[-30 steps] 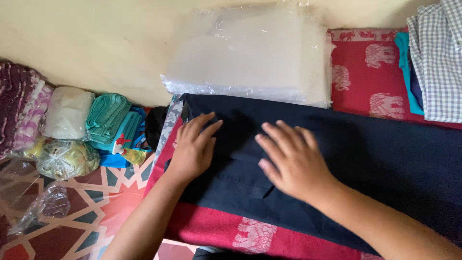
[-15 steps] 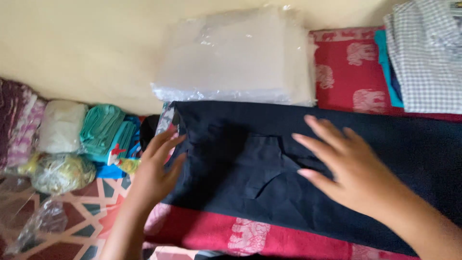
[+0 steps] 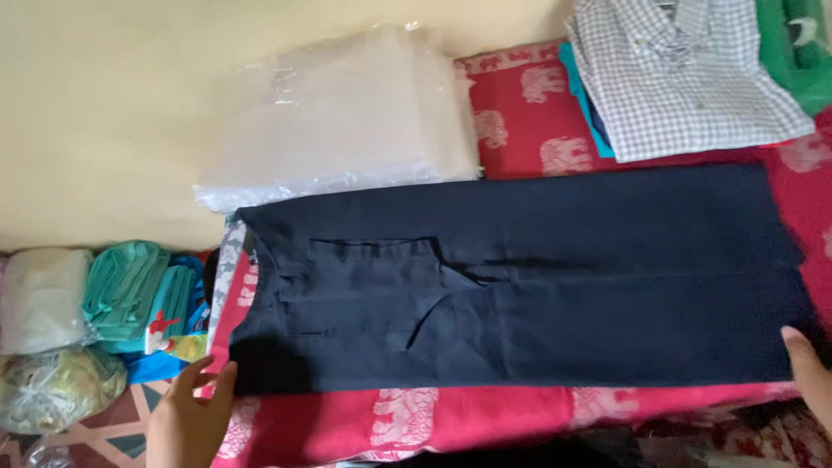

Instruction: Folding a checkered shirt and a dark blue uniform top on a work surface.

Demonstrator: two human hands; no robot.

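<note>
The left hand (image 3: 189, 418), fingers spread and holding nothing, is touching the waist corner of the dark navy trousers (image 3: 520, 277) lying flat on the red elephant-print cloth (image 3: 433, 416); the right hand (image 3: 810, 374), fingers loose, is resting at the hem.

Dark trousers (image 3: 520, 277) on red cloth (image 3: 520, 113)

— Any packages here?
— Yes. A stack of clear plastic bags (image 3: 347, 117) lies at upper centre, flat, whitish and glossy.
— Anything at the left edge?
— A white wrapped bundle (image 3: 39, 299) at mid left, and below it a crumpled clear bag (image 3: 56, 386) with yellowish-green contents, lower left.
— Labels, signs, screens?
— A small red-and-white tag (image 3: 160, 329) on the teal cloth; no signs or screens.
</note>
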